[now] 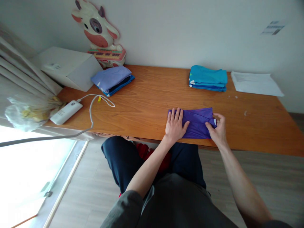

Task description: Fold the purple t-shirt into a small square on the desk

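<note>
A folded purple cloth (196,122) lies flat on the wooden table near its front edge. My left hand (175,125) rests palm down on the cloth's left end, its fingers spread. At the right end, my right hand (218,129) pinches the cloth's edge between thumb and fingers, where a small white patch shows. A stack of folded blue and teal cloths (208,77) sits at the back of the table. Farther left lies another stack, with a lavender cloth (112,77) on top of darker blue ones.
On the wooden table (152,95), a white box (68,68) and a cow-shaped toy keyboard (104,38) stand at the back left. A white power bank (66,112) with a cable (91,110) lies beside a plastic bag (30,112). White papers (256,83) lie at the back right.
</note>
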`<state>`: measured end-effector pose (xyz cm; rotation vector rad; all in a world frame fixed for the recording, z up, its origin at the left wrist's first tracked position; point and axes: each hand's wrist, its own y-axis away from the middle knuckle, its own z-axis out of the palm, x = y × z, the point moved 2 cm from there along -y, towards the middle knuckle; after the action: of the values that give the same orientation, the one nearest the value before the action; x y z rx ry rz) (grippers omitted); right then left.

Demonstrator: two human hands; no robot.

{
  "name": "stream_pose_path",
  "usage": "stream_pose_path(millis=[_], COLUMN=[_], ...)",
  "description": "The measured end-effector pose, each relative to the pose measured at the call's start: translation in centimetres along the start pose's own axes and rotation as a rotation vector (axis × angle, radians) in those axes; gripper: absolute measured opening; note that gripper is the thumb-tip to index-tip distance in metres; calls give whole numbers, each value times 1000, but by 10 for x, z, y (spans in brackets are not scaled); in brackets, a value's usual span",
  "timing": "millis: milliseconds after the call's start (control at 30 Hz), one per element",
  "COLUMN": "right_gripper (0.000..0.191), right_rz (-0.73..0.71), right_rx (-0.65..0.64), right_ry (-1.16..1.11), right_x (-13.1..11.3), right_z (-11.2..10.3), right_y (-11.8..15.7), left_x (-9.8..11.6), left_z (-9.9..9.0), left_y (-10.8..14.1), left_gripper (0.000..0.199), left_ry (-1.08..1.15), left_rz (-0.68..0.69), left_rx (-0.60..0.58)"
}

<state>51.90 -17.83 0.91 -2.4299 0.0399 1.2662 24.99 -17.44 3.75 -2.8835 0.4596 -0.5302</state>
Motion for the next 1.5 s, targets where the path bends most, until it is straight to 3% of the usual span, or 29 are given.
stream_pose_path(millis=[133, 300, 367, 467, 533, 833, 967, 1200, 1367, 1500], right_gripper=[79, 104, 102, 81, 75, 109, 110, 99, 102, 104], right_rz=[101, 484, 605, 675, 688, 648, 561, 530, 481, 451], right_rx=[-15, -172, -200, -189, -198, -264, -272, -144, 5, 119], right_ry=[-187, -612, -721, -782, -778, -594, -531, -459, -393, -417], right_x=[-2, -16, -21, -27, -30, -25, -19, -16, -20, -32], right_z=[-6, -17, -20, -24, -25, -36, -35, -35, -32, -23], right_y=[-3, -3, -2, 0, 0, -3, -1, 41, 82, 111], left_x=[0, -1, -2, -2, -3, -3, -4, -12, 20, 50], left_z=[0, 2, 2, 4, 4, 5, 3, -5, -18, -11], left_y=[0, 0, 0, 1, 1, 1, 3, 4, 20, 36], left_gripper=[80, 79, 79, 78, 78, 80, 80, 80, 67, 66], left_ry=[-20, -18, -15, -9, -4, 19, 16, 10, -12, 19], left_rz=[6, 10, 13, 16, 17, 21, 61, 198, 309, 382], left_rx=[3, 17, 28, 38, 42, 34, 23, -31, -30, -52])
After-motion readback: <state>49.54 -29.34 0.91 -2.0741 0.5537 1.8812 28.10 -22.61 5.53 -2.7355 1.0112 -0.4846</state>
